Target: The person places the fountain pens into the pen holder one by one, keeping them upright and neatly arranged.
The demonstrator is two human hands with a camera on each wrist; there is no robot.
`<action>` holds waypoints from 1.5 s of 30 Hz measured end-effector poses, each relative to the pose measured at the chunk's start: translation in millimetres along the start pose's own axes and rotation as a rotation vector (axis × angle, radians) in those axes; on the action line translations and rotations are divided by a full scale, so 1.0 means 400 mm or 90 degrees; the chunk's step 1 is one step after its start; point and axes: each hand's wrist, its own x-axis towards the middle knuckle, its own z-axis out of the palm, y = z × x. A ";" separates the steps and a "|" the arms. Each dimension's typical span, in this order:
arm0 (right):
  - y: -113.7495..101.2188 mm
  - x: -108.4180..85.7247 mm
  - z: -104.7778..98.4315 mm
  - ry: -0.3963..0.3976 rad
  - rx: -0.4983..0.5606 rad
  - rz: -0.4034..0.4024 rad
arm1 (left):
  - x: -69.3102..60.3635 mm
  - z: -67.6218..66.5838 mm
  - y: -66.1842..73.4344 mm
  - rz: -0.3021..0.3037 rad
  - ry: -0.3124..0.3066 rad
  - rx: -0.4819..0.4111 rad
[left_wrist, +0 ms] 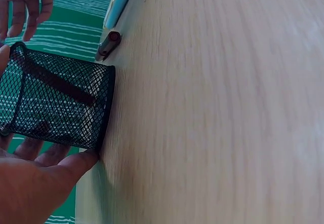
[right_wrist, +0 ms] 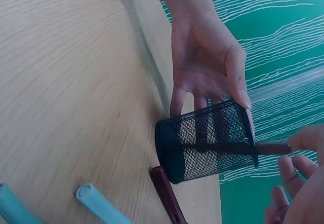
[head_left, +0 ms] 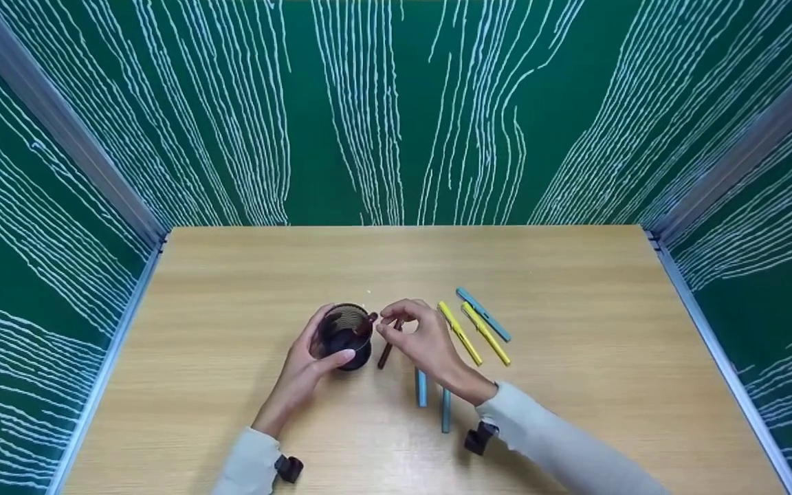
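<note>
A black mesh pen cup (head_left: 361, 361) stands upright on the table, and my left hand (head_left: 306, 364) holds it around the side, thumb near the rim. Inside leans a dark red pen (right_wrist: 273, 148), its upper end sticking out past the rim. Right beside that end is my right hand (head_left: 423, 340); its fingertips look slightly apart from the pen in the head view, while in the right wrist view one fingertip overlaps the end. Under the right hand, a second dark red pen (head_left: 385, 355) lies on the table near the cup's base.
Two light blue pens (head_left: 421, 390) lie below the right hand, one partly covered by it. To its right are two yellow pens (head_left: 486, 334) and a blue pen (head_left: 499, 330). Green walls with white lines surround the wooden table (head_left: 575, 412).
</note>
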 end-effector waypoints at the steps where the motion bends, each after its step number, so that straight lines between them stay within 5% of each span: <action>1: 0.001 0.001 -0.005 0.002 0.003 0.001 | 0.001 0.000 0.001 0.000 0.000 0.001; 21: 0.105 -0.019 -0.161 0.051 -0.038 0.048 | -0.004 0.005 0.000 0.002 -0.007 -0.036; 32: 0.166 -0.020 -0.236 0.096 -0.058 0.137 | -0.002 0.003 -0.005 0.005 -0.004 -0.044; 45: 0.269 -0.003 -0.277 0.103 -0.112 0.125 | -0.002 0.001 -0.004 0.001 -0.005 -0.043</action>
